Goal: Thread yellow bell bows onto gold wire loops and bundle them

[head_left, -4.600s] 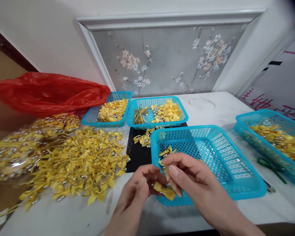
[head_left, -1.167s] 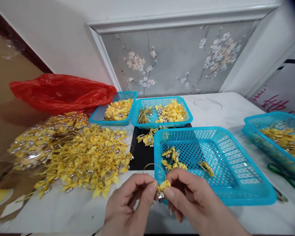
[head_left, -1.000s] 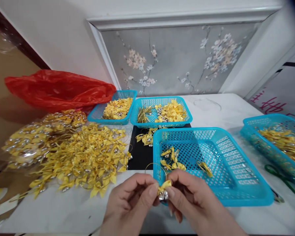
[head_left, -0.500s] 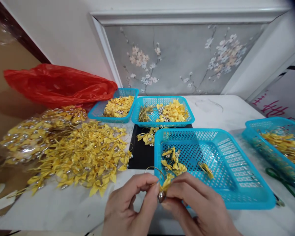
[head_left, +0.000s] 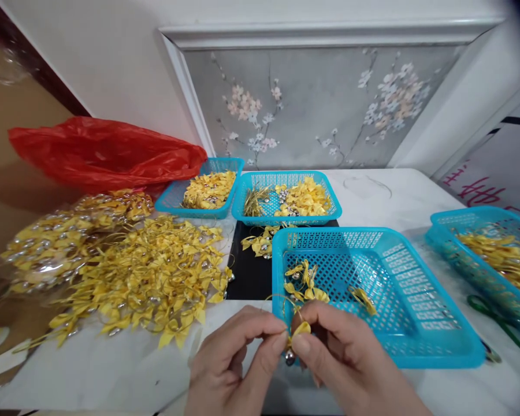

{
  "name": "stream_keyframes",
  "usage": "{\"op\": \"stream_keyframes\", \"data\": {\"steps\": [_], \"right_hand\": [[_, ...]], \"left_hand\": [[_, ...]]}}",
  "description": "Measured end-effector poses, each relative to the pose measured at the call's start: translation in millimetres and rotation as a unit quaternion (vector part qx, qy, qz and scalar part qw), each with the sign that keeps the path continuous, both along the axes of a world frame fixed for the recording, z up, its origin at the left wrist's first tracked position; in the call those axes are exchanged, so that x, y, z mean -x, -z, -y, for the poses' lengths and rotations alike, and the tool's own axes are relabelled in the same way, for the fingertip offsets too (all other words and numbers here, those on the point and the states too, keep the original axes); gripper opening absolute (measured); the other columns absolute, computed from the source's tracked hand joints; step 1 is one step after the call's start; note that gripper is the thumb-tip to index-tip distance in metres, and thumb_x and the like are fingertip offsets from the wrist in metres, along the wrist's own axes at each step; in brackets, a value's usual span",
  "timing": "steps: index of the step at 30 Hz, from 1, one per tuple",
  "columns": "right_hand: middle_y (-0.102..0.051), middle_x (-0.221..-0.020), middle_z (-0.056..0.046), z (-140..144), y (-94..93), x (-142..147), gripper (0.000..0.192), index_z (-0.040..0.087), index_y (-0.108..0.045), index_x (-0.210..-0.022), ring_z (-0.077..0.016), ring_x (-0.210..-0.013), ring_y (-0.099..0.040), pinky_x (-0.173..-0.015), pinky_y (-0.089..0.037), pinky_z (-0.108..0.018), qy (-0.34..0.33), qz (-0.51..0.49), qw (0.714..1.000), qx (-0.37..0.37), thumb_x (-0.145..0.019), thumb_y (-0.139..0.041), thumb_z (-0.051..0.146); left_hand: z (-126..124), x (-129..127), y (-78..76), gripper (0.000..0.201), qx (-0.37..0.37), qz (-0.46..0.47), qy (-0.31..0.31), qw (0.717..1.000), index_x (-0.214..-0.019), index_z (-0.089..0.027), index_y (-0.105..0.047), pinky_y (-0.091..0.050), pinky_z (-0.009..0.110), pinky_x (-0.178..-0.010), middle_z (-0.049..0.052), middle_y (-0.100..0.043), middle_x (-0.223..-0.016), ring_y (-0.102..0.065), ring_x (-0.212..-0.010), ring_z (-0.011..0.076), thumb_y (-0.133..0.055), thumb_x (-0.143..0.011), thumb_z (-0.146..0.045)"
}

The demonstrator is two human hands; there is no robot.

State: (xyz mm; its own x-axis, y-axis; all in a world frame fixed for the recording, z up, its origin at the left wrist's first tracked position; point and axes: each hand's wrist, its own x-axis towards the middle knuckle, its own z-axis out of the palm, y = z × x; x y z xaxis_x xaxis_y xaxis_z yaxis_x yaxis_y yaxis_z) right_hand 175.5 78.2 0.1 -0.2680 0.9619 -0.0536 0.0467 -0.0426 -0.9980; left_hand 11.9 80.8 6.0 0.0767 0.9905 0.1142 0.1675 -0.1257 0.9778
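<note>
The bow (head_left: 302, 329) is held between the hands, just over the near left corner of the basket (head_left: 437, 353), its bell (head_left: 290, 357) hanging below. The left hand (head_left: 242, 358) is closed to a thumb-and-forefinger pinch at the bow's left side; the right hand (head_left: 346, 349) grips the right wing between thumb and forefinger, other fingers curled under.

For neat work, I would keep the left pinch firm and close to the knot, and let the right thumb shape the wing lightly; hard pressure would probably crease it. The bell is best left hanging free, and the cord (head_left: 281, 297) clear of the fingers.

The knot and left wing are covered by fingertips, so whether the left pinch also takes in the cord I cannot tell. The cord's ends are lost, and the right-hand basket (head_left: 459, 215) is cut off.
</note>
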Motion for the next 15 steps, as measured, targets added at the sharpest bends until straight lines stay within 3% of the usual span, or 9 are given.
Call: {"op": "stream_keyframes", "data": {"steps": [5,9,12,15], "right_hand": [[-0.042,-0.056,0.006,-0.3,-0.5,0.5,0.029,0.019,-0.052,-0.071,-0.0092,-0.05,-0.037,-0.045,-0.03,-0.021,-0.011,-0.047,0.998,0.028,-0.09,-0.054,0.041],[-0.041,-0.057,0.006,-1.0,2.1,-0.7,0.027,0.019,-0.051,-0.073,-0.0089,-0.05,-0.033,-0.045,-0.026,-0.022,-0.019,-0.055,0.998,0.034,-0.091,-0.052,0.04],[-0.041,-0.057,0.006,-1.9,6.5,-0.6,0.025,0.019,-0.053,-0.072,-0.009,-0.05,-0.034,-0.045,-0.027,-0.021,-0.012,0.002,1.0,-0.029,-0.092,-0.051,0.034],[-0.05,-0.062,0.003,-2.0,12.8,2.0,0.02,0.019,-0.055,-0.072,-0.0098,-0.054,-0.044,-0.049,-0.033,-0.021,0.0,0.089,0.983,-0.163,-0.091,-0.052,0.023]], "left_hand": [[0.4,3.6,6.1,0.005,0.141,0.113,0.004,0.983,-0.075,-0.03,-0.073,-0.048,0.011,-0.059,-0.007,-0.067,-0.064,-0.059,-0.061,0.0079,-0.072,-0.079,-0.033],[-0.3,9.5,7.5,0.01,0.141,0.062,0.029,0.988,-0.085,-0.032,-0.073,-0.05,0.01,-0.066,-0.006,-0.072,-0.075,-0.064,-0.071,0.0088,-0.065,-0.085,-0.037],[-3.1,14.5,5.7,0.018,0.118,0.026,0.042,0.992,-0.102,-0.037,-0.07,-0.052,0.014,-0.076,-0.005,-0.075,-0.093,-0.068,-0.087,0.0114,-0.057,-0.089,-0.04],[-7.5,16.0,1.5,0.024,0.107,0.03,0.04,0.993,-0.108,-0.04,-0.066,-0.056,0.017,-0.072,-0.005,-0.076,-0.093,-0.07,-0.085,0.0132,-0.063,-0.085,-0.038]]}}
